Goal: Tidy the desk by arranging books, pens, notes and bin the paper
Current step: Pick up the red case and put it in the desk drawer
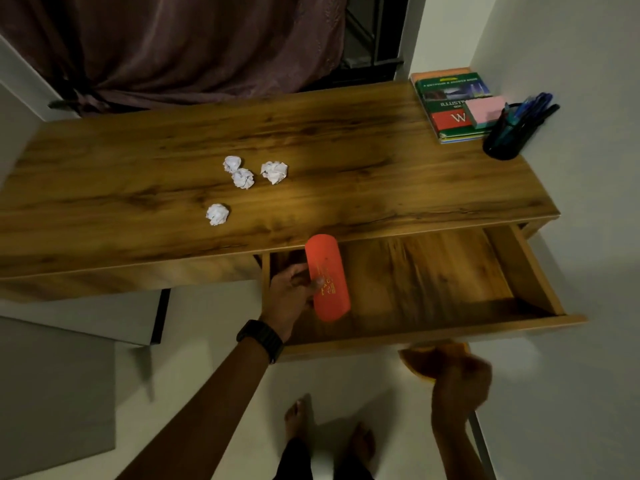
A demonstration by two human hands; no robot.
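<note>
The wooden worktop [311, 133] carries four crumpled paper balls [242, 178] left of centre: two touching each other, a third just beside them at 3 o'clock, and a fourth apart at 7 o'clock from the pair. At the far right corner, roughly 1 o'clock from the balls, lies a stack of books [450, 105], the top one green and red. A pink sticky-note pad [485, 110] rests on the near right corner of that stack. Just beside the stack at 4 o'clock stands a black mesh pen holder [502, 140] with blue and dark pens [533, 105] in it, leaning right. The drawer [433, 271] under the right half of the worktop is pulled open. The left hand [291, 296], a dark watch [259, 337] on its wrist, grasps an orange case [327, 278] by its left side, over the drawer's left end; the case's far end overlaps the worktop's front edge. The right hand [460, 386] is at the drawer's front panel, blurred, closed on an orange object [433, 356] that cannot be identified. Bare feet [329, 431] stand on the pale floor.
</note>
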